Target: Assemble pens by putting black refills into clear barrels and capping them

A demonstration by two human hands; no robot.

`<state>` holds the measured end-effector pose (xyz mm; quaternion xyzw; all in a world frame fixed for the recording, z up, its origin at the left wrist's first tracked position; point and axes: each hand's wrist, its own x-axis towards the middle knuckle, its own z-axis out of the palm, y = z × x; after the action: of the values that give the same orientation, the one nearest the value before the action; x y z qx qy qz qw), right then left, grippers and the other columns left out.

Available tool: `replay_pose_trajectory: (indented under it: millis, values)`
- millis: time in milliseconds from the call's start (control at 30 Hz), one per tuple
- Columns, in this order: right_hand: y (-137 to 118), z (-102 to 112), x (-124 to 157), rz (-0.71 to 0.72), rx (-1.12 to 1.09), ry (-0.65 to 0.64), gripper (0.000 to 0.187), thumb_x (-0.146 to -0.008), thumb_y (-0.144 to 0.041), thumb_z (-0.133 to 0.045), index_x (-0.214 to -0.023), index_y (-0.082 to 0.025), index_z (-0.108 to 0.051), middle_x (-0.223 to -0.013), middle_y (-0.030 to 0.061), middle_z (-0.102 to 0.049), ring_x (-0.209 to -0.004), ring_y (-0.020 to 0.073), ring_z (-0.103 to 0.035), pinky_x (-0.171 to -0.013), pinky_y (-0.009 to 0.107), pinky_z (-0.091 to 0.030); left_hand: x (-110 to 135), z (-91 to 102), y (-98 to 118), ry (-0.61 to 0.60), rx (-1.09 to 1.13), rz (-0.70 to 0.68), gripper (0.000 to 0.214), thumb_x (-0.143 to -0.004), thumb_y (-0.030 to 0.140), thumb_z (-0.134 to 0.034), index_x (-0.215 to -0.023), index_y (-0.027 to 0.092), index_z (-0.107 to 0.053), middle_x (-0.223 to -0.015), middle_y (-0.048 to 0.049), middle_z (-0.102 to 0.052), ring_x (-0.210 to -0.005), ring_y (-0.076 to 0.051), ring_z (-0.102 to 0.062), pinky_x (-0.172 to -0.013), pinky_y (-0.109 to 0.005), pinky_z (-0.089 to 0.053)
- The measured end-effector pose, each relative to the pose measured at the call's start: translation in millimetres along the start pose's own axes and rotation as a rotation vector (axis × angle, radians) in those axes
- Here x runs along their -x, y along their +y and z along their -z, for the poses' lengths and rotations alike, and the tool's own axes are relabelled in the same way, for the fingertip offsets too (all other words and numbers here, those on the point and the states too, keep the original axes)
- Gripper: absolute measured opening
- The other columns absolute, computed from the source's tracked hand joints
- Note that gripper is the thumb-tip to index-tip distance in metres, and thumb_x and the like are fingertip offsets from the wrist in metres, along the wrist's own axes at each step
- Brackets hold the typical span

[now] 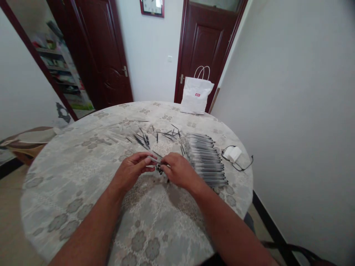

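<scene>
Near the middle of the table, my left hand [134,168] pinches a thin, pale pen barrel [154,160] between thumb and fingers. Closed around the barrel's other end is my right hand [179,170], whose fingers partly hide that end. Just beneath the hands lies a small pile of black pen parts [159,170], partly covered. Beyond my hands, black pen refills [168,135] and other slim dark pieces [142,139] are scattered. Clear tubes [112,135], hard to make out, lie to the left. A row of clear pens with dark tips [208,159] is laid side by side right of my right hand.
A flower-patterned cloth covers the round table [144,236]. Eyeglasses [240,169] and a small white case-like object [232,153] lie at the right. At the far edge stands a white paper bag [196,94]. A chair [27,142] is at the left.
</scene>
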<state>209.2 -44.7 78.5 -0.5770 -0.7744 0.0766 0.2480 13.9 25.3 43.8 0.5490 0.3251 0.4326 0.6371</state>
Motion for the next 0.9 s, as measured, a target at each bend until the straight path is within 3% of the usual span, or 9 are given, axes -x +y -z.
replay_pose_trajectory:
  millis: [133,233,333,533,767,900]
  values:
    - [19.8,36.8,5.4,-0.039,0.263,-0.054,0.018,-0.096,-0.026,-0.057,-0.098,-0.019,-0.073,-0.095,0.0087,-0.066,-0.095,0.02,-0.059,-0.087,0.029,-0.042,-4.2,5.1,-4.7,0.077,-0.066,0.011,0.037,-0.075,0.045,-0.079,-0.097,0.015,-0.072,-0.097,-0.0121,-0.075,-0.089,-0.029,-0.073,-0.074,-0.042,-0.062]
    - [50.1,64.3,10.4,-0.188,0.406,0.037,0.023,-0.097,-0.024,-0.053,-0.105,-0.019,-0.074,-0.099,0.011,-0.066,-0.101,0.0227,-0.059,-0.093,0.032,-0.042,-9.5,12.7,-7.8,0.237,-0.176,-0.029,0.038,-0.077,0.048,-0.075,-0.097,0.015,-0.071,-0.098,-0.0116,-0.075,-0.09,-0.027,-0.073,-0.076,-0.039,-0.062]
    - [85.8,77.8,16.1,-0.356,0.499,0.064,0.025,-0.095,-0.025,-0.054,-0.107,-0.02,-0.075,-0.103,0.0125,-0.067,-0.105,0.0249,-0.058,-0.097,0.034,-0.041,-13.9,24.3,-9.8,0.398,-0.353,-0.051,0.039,-0.077,0.048,-0.07,-0.098,0.016,-0.071,-0.099,-0.0102,-0.075,-0.092,-0.026,-0.072,-0.077,-0.037,-0.06]
    - [125.2,65.1,21.7,-0.483,0.542,0.076,0.03,-0.093,-0.021,-0.052,-0.109,-0.022,-0.077,-0.108,0.0138,-0.066,-0.106,0.0262,-0.059,-0.098,0.037,-0.042,-18.7,45.0,-14.6,0.482,-0.789,-0.079,0.035,-0.079,0.045,-0.06,-0.1,0.02,-0.073,-0.099,-0.0074,-0.076,-0.089,-0.025,-0.07,-0.086,-0.037,-0.055]
    - [128.5,60.1,23.4,-0.438,0.544,0.192,0.034,-0.092,-0.014,-0.048,-0.113,-0.02,-0.074,-0.107,0.015,-0.067,-0.105,0.0262,-0.06,-0.096,0.037,-0.045,-20.4,45.9,-20.1,0.451,-0.969,-0.129,0.031,-0.084,0.04,-0.054,-0.099,0.021,-0.073,-0.101,-0.007,-0.076,-0.094,-0.025,-0.07,-0.092,-0.036,-0.051]
    - [112.6,63.6,27.4,-0.301,0.485,0.279,0.029,-0.095,-0.017,-0.047,-0.11,-0.015,-0.072,-0.102,0.0138,-0.07,-0.1,0.0263,-0.061,-0.096,0.039,-0.045,-17.5,47.0,-24.6,0.46,-1.065,-0.163,0.031,-0.088,0.032,-0.05,-0.105,0.02,-0.072,-0.108,-0.0078,-0.074,-0.102,-0.024,-0.068,-0.098,-0.036,-0.049]
